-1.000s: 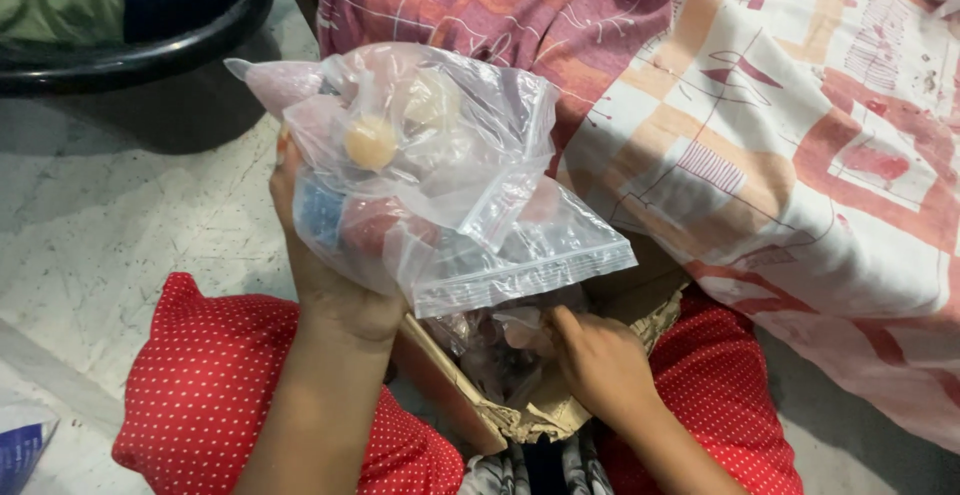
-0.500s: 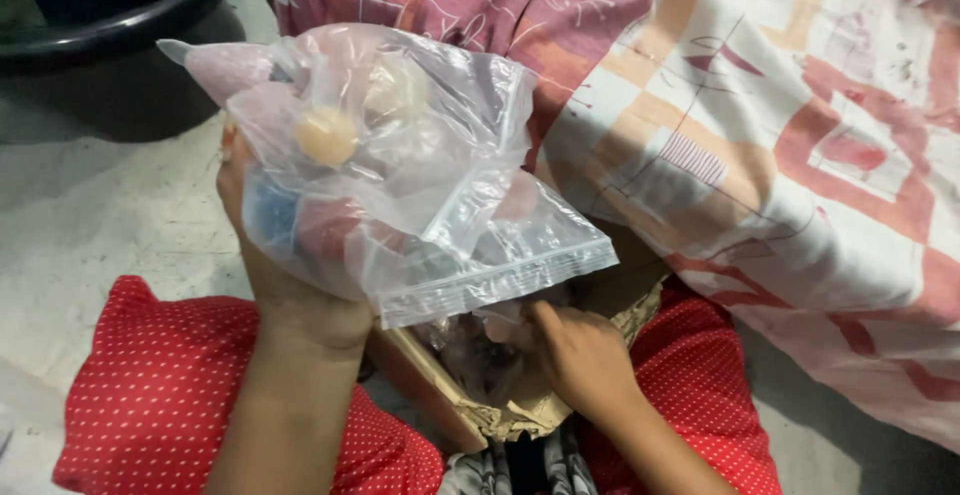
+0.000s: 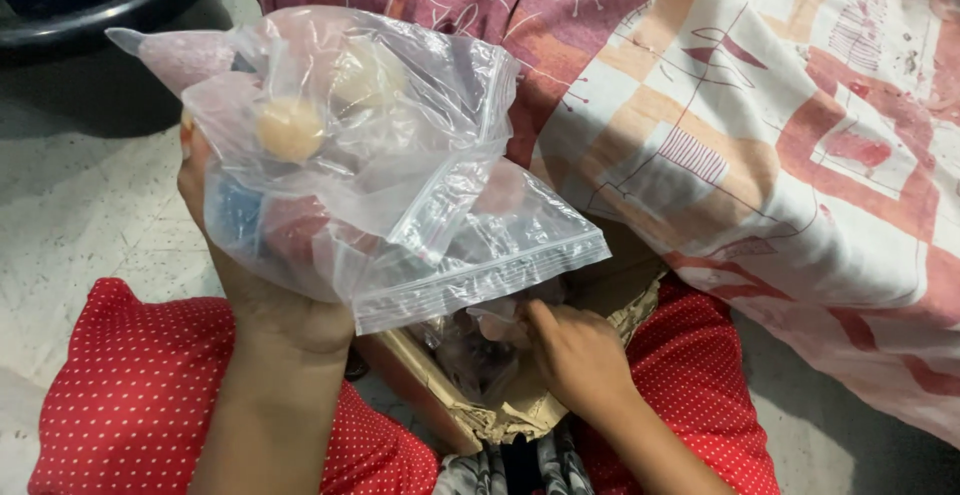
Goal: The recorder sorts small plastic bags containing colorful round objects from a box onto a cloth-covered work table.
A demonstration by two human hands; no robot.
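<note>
Zip-top plastic bag [image 3: 380, 185] of small round items was gripped from behind by the left hand [image 3: 265, 295] and held high, leaving the cardboard box [image 3: 500, 395] between the knees clear for the right hand [image 3: 575, 355], whose fingers seemingly pinched loose plastic inside.

both forearms bare to the frame's edge, no sleeves, no watch or bangles visible. left hand [image 3: 262, 285] and right hand [image 3: 578, 357] bare, no rings seen on the fingers [image 3: 540, 317]. legs covered in red cloth with small white dots [image 3: 140, 385]; grey-and-black patterned fabric [image 3: 500, 467] between the knees.
</note>
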